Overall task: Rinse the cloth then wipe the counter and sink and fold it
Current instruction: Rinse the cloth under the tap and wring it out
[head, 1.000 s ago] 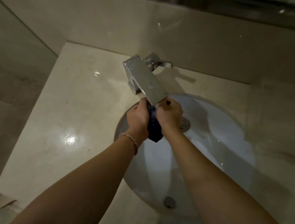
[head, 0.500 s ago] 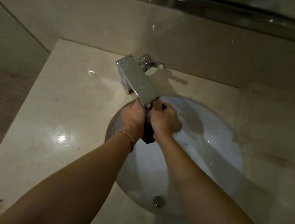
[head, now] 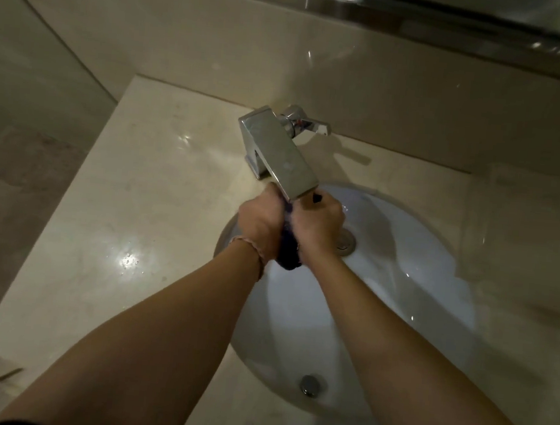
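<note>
A small dark blue cloth [head: 289,252] is bunched between both of my hands, right under the spout of the chrome tap [head: 278,154]. My left hand [head: 259,222] grips its left side and my right hand [head: 318,226] grips its right side. Only the cloth's lower end and a dark bit by my right thumb show. The hands hang over the back left part of the white oval sink [head: 401,277]. The beige stone counter [head: 130,206] surrounds the sink.
The tap's lever [head: 308,125] points right, close to the back wall. The drain [head: 345,243] lies just right of my right hand, and an overflow fitting [head: 309,384] sits on the sink's near wall. Water drops glint on the counter at left.
The hands stay together on the cloth under the spout; their grip has shifted slightly, as in rubbing or wringing. The camera view has drifted a little.
</note>
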